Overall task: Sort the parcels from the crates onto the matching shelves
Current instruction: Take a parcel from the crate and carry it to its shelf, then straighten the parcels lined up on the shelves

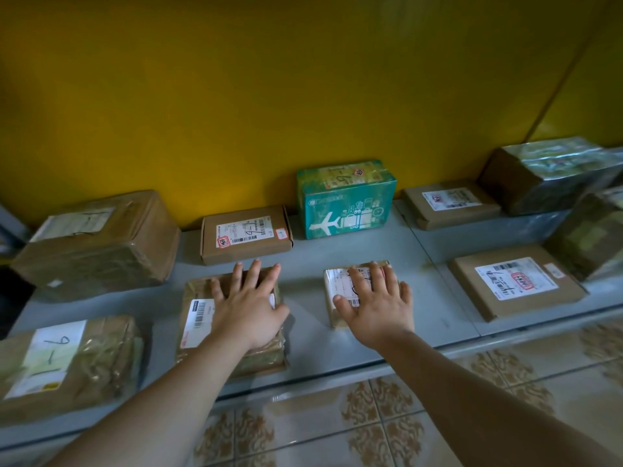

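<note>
A grey shelf against a yellow wall holds several parcels. My left hand lies flat, fingers spread, on top of a taped brown parcel near the shelf's front edge. My right hand lies flat, fingers spread, on a smaller brown parcel with a white label, to the right of the first. Neither hand wraps around its parcel; both parcels rest on the shelf. No crate is in view.
Behind the hands stand a flat brown box marked 1-6 and a teal box with a plane print. Large brown parcels sit at left and front left; more boxes at right. Patterned floor tiles lie below.
</note>
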The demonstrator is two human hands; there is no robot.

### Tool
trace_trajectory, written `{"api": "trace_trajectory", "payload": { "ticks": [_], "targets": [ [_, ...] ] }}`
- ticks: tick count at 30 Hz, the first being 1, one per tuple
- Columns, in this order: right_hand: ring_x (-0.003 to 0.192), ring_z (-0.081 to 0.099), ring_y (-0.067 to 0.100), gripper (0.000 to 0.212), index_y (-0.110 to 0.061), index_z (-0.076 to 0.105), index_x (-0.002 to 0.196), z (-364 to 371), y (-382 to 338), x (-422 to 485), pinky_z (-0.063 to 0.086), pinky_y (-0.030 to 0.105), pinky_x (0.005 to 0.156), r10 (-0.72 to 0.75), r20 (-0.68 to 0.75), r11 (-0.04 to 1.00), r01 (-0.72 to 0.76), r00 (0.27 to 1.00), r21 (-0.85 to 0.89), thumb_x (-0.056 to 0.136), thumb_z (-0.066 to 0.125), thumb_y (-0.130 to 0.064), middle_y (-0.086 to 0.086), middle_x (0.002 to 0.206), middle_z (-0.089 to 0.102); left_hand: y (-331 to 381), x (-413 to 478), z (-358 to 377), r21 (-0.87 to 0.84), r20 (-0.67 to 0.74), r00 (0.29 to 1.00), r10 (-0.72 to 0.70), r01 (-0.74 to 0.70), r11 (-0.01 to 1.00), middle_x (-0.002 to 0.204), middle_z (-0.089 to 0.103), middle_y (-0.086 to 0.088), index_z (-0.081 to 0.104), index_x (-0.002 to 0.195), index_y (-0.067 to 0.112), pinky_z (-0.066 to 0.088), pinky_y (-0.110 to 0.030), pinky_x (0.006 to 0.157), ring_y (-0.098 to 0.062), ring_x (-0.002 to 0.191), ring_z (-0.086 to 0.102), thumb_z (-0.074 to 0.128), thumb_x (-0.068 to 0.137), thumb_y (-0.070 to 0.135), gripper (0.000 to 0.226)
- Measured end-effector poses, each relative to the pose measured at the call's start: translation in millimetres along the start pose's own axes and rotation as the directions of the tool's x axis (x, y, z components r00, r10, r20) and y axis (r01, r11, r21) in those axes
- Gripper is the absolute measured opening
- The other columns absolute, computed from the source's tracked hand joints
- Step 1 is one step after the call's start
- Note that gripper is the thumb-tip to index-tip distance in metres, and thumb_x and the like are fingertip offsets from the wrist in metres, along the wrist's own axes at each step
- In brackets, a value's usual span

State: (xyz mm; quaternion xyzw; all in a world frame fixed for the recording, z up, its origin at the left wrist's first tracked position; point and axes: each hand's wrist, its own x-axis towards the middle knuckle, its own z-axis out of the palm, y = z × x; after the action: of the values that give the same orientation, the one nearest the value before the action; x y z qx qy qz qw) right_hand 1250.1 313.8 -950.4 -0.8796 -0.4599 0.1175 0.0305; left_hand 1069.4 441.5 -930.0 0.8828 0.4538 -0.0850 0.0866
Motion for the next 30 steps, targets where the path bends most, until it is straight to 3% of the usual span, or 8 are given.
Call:
{"api": "trace_trajectory", "payload": {
  "ticks": [4, 7, 11, 15, 23, 26, 30],
  "targets": [
    [0.153, -0.012, 0.029, 0.069, -0.036, 0.001, 0.158, -1, -1, 1, -0.002, 0.053, 0.122, -0.002, 0.021, 1.0, 0.003, 1.0, -0.017, 0.098, 0.016, -0.066, 0.006, 0.168, -0.005, 2, 1, -1, 0.004, 0.027, 1.0, -0.002, 0.002, 1.0, 0.16, -0.022, 0.003, -0.015, 0.149, 0.044, -0.011, -0.06, 0.115, -0.026, 0.146, -0.023, 0.029, 0.095, 0.06, 0.071],
    [0.153, -0.012, 0.029, 0.074, -0.035, 0.001, 0.159, -20, -3, -3, -0.004, 0.056, 0.122, -0.001, 0.09, 0.999, 0.005, 0.996, -0.04, 0.096, 0.018, -0.07, 0.007, 0.168, -0.006, 2, 0, -18, -0.019, 0.126, 0.992, 0.002, 0.0, 1.0, 0.16, -0.02, 0.003, -0.01, 0.151, 0.043, -0.011, -0.062, 0.113, -0.027, 0.146, -0.021, 0.034, 0.092, 0.066, 0.077],
    [0.154, -0.006, 0.027, 0.078, -0.032, 0.006, 0.16, -80, -7, -30, -0.002, 0.052, 0.122, 0.001, 0.13, 0.999, 0.005, 0.991, -0.042, 0.095, 0.024, -0.073, 0.006, 0.168, 0.0, 4, -26, -66, 0.016, 0.171, 0.983, 0.067, -0.071, 0.997, 0.163, -0.002, 0.002, 0.006, 0.154, 0.036, 0.002, -0.058, 0.116, -0.024, 0.15, -0.002, 0.039, 0.092, 0.065, 0.077],
    [0.154, 0.004, 0.026, 0.077, -0.028, 0.013, 0.159, -159, -10, -80, 0.003, 0.05, 0.123, -0.01, 0.172, 0.999, 0.018, 0.985, -0.044, 0.096, 0.03, -0.069, 0.006, 0.167, 0.01, 18, -85, -131, -0.072, 0.176, 0.974, 0.141, -0.13, 0.989, 0.163, 0.011, 0.002, 0.014, 0.155, 0.031, 0.011, -0.045, 0.119, -0.023, 0.149, 0.011, 0.047, 0.092, 0.06, 0.077],
    [0.152, 0.015, 0.026, 0.078, -0.023, 0.015, 0.159, -359, -43, -218, 0.011, 0.047, 0.124, -0.016, 0.274, 0.999, 0.028, 0.962, -0.038, 0.097, 0.034, -0.067, 0.005, 0.164, 0.021, 34, -260, -321, -0.145, 0.271, 0.951, 0.149, -0.113, 0.983, 0.161, 0.018, 0.003, 0.019, 0.154, 0.027, 0.019, -0.043, 0.119, -0.019, 0.148, 0.018, 0.055, 0.092, 0.05, 0.075],
    [0.151, 0.018, 0.026, 0.076, -0.023, 0.021, 0.158, -429, -66, -274, 0.014, 0.046, 0.123, -0.033, 0.262, 0.997, 0.048, 0.964, -0.053, 0.097, 0.035, -0.065, 0.006, 0.163, 0.024, 26, -324, -392, -0.162, 0.251, 0.956, 0.152, -0.114, 0.98, 0.162, 0.017, 0.002, 0.019, 0.154, 0.027, 0.018, -0.04, 0.12, -0.02, 0.148, 0.017, 0.056, 0.092, 0.049, 0.076],
    [0.149, 0.022, 0.026, 0.073, -0.021, 0.026, 0.156, -517, -110, -333, 0.015, 0.046, 0.122, -0.078, 0.146, 0.994, 0.088, 0.986, -0.068, 0.097, 0.037, -0.064, 0.007, 0.161, 0.03, 10, -393, -473, -0.151, 0.162, 0.963, 0.214, -0.19, 0.97, 0.161, 0.018, 0.003, 0.019, 0.154, 0.028, 0.019, -0.041, 0.12, -0.017, 0.148, 0.017, 0.058, 0.092, 0.048, 0.076]
  ]
}}
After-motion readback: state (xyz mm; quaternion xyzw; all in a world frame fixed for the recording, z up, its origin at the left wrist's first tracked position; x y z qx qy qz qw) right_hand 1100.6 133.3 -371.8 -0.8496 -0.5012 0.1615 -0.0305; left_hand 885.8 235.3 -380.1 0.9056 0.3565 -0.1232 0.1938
